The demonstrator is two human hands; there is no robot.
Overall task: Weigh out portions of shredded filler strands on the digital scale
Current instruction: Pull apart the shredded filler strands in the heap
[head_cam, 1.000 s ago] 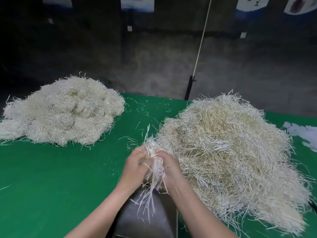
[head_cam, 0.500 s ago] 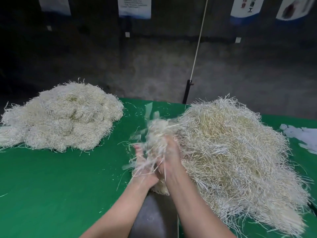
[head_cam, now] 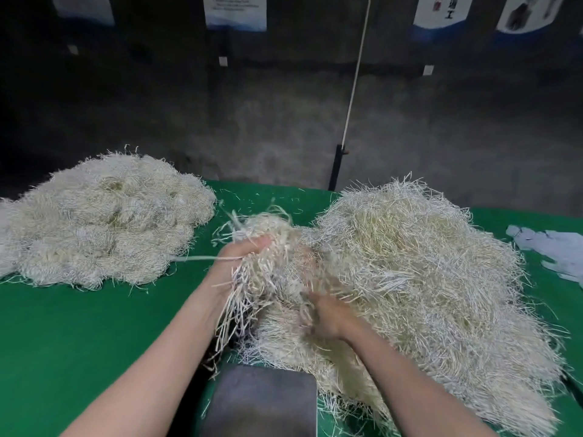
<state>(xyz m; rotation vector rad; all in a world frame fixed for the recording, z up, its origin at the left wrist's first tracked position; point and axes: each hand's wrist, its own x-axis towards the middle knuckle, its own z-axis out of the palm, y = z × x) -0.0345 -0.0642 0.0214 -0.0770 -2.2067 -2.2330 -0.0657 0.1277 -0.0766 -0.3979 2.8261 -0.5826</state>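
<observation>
Cream strands [head_cam: 268,230] in left hand [head_cam: 236,259]

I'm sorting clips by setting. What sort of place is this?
Probably a small workshop or packing room: a big pile of shredded strands and a second pile lie on a green-covered table, a grey scale platform sits at its near edge, and printed notices hang on the bare dark wall.
</observation>
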